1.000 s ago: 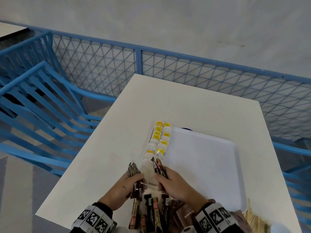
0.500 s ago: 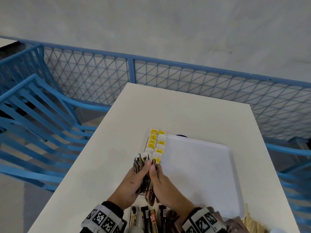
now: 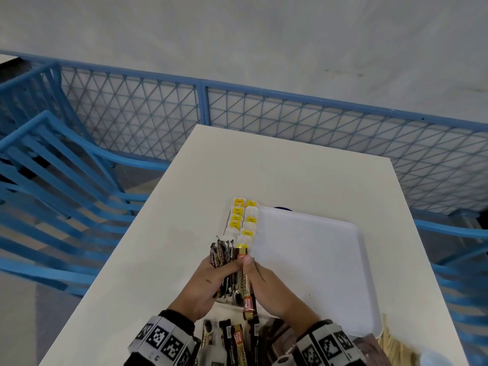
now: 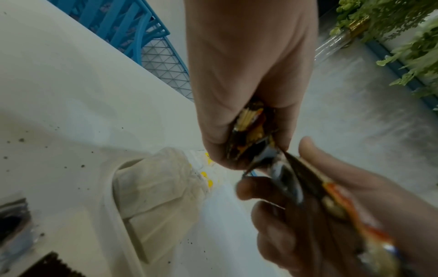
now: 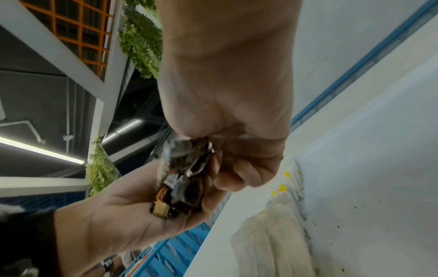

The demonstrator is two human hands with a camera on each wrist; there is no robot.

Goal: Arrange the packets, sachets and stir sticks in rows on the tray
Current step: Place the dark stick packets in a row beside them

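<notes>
We note both hands raised together above the near left part of the tray, which sits on the pale surface. The left hand is clenched around a bundle of dark coffee sachets; their crimped tops fan out just beyond its fingers. The right hand presses against the left and pinches a single brown-and-gold stick sachet between thumb and fingers; this sachet runs lengthwise between the two hands, its lower end hanging below the palms.

In the left wrist view we see the left hand closed on the sachet ends, with the right hand meeting it from below right. In the right wrist view the right hand grips from above while the left hand cups the bundle from below.

Beyond the hands, two rows of white packets with yellow labels lie along the tray's left edge. The rest of the tray, to the right of the hands, is bare white.

Nearer than the hands, between the wrists, more dark sachets lie side by side. To the right of the right wrist we see brown packets and pale wooden stir sticks at the tray's near right corner.

To the left of the hands stand blue chairs; a blue mesh fence runs past the far edge of the surface.
</notes>
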